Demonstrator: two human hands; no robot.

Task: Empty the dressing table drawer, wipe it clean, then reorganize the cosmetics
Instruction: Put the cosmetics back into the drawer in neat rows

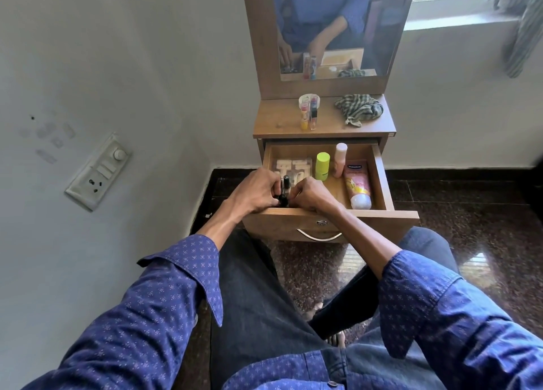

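Head view shows both hands low in the front left corner of the open drawer [382,181], the left hand [255,190] and right hand [312,195] each with fingers curled onto small dark bottles [284,190] standing upright between them. This looks like the reorganizing stage: best to seat the bottles tight against the front wall, upright, without toppling them. More cosmetics wait on the worktop [276,122], well beyond either grip, near the checked cloth [359,109].

drawer [382,181]: matt wood grain; handle [318,237]: shiny metal | floor [470,213]: glossy stone; cloth [360,109]: checked fabric
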